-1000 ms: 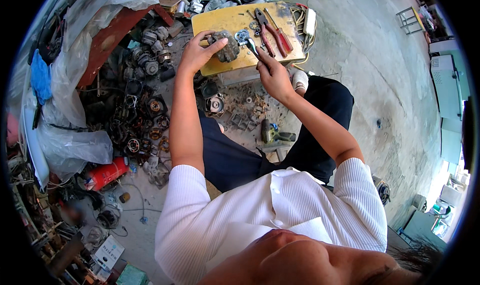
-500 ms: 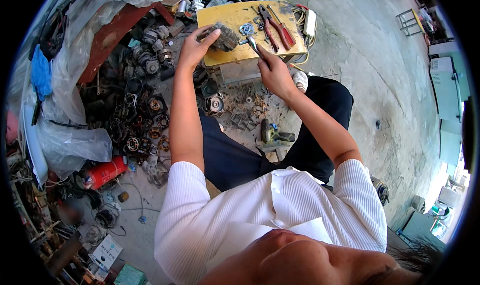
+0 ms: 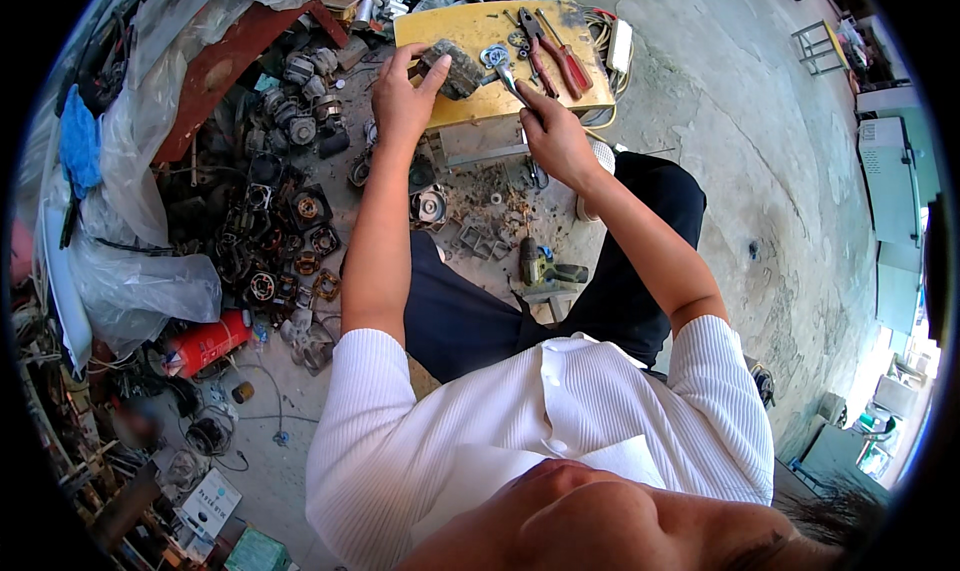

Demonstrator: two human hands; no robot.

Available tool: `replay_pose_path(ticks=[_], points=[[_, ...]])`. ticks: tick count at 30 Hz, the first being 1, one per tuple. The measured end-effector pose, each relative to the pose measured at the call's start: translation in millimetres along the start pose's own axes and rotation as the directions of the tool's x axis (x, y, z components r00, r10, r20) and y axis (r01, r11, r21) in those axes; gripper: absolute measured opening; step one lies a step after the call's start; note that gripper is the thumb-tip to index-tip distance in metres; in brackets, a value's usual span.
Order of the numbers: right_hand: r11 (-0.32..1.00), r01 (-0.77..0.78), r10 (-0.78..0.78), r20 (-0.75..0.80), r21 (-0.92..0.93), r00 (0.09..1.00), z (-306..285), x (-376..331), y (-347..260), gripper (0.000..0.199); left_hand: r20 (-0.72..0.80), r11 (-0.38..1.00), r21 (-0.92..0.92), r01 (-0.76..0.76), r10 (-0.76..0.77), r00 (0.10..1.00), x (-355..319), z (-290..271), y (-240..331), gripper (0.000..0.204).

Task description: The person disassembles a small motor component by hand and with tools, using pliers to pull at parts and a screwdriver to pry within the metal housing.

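My left hand point(image 3: 405, 99) grips a grimy dark blocky metal part point(image 3: 455, 71) by its left side, thumb on top, above the yellow tabletop point(image 3: 430, 33). My right hand point(image 3: 553, 136) is closed round the handle of a silver ratchet wrench point(image 3: 507, 76). A short stub on the wrench's head points at the part's right side. I cannot tell whether the two touch. Just beyond the wrench head lies a small round blue-and-silver piece point(image 3: 493, 56). Red-handled pliers point(image 3: 545, 53) and a red screwdriver point(image 3: 572, 66) rest on the table's right side.
Used motor parts point(image 3: 300, 121) are heaped on the floor at left. A cordless drill point(image 3: 545, 267) lies between my legs, near scattered debris point(image 3: 500, 201). A red cylinder point(image 3: 210, 346) lies at lower left. A white power strip point(image 3: 620, 46) and cables are beside the table's right edge.
My left hand has shifted slightly right with the dark part. The wrench head has turned a little, bringing its stub nearer to the part. My right hand has moved slightly right and down.
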State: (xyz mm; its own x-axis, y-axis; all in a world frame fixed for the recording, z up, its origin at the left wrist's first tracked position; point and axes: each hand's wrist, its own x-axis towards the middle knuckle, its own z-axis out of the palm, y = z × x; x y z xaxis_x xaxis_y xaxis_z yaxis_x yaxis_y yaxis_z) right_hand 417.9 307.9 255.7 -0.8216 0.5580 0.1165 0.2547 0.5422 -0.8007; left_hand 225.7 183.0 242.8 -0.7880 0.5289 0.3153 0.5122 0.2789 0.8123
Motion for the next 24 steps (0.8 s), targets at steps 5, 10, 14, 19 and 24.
replay_pose_path(ticks=[5,10,14,19,24], points=[[0.994,-0.089,0.085,0.073,0.058,0.994,-2.2,-0.6,-1.0,0.044,0.030,0.975,0.182,-0.127,0.123,0.992,-9.3,-0.5,5.7,0.076],[0.986,-0.120,0.108,0.105,0.112,0.989,-0.3,-3.9,-2.4,0.045,0.092,0.935,0.308,-0.177,0.156,0.983,-20.9,7.5,0.7,0.100],[0.986,-0.161,0.154,0.152,0.035,0.976,-3.5,-7.9,-9.6,0.047,0.092,0.925,0.330,-0.187,0.166,0.982,-22.2,7.3,-5.8,0.097],[0.993,-0.115,0.112,0.124,0.023,0.986,2.5,-13.4,-12.4,0.045,0.085,0.899,0.380,-0.216,0.199,0.976,-22.3,7.7,-6.9,0.096],[0.995,-0.102,0.102,0.097,-0.004,0.990,4.3,-15.2,-21.7,0.045,0.078,0.892,0.387,-0.232,0.219,0.973,-21.3,8.8,-6.5,0.095]])
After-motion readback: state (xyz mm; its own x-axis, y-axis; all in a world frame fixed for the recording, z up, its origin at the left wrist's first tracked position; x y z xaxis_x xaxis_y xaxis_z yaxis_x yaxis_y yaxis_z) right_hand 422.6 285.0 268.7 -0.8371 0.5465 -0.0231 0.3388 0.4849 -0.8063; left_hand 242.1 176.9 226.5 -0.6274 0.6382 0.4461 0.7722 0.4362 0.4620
